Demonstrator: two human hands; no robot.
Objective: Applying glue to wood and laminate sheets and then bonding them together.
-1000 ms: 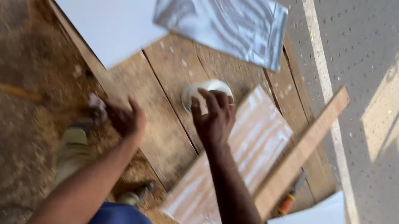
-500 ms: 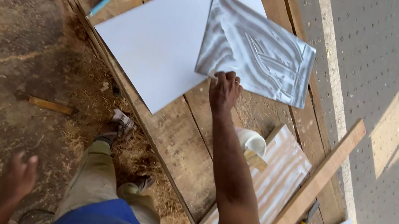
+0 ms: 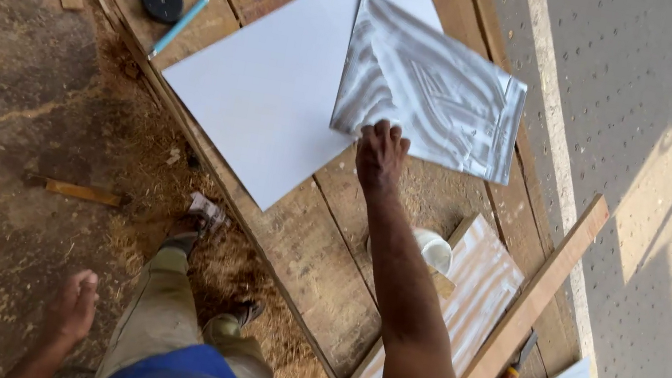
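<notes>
Right hand (image 3: pixel 381 153) has moved up from the white cup (image 3: pixel 434 250) and now rests with its fingers flat on the near edge of the grey smeared sheet (image 3: pixel 436 97), which lies in the upper middle of the frame, partly on top of the big white board (image 3: pixel 269 98) on the wooden surface (image 3: pixel 316 258). Left hand (image 3: pixel 72 306) has dropped down to the lower left, hanging loose and holding nothing. So the work has gone from the cup to the sheet.
</notes>
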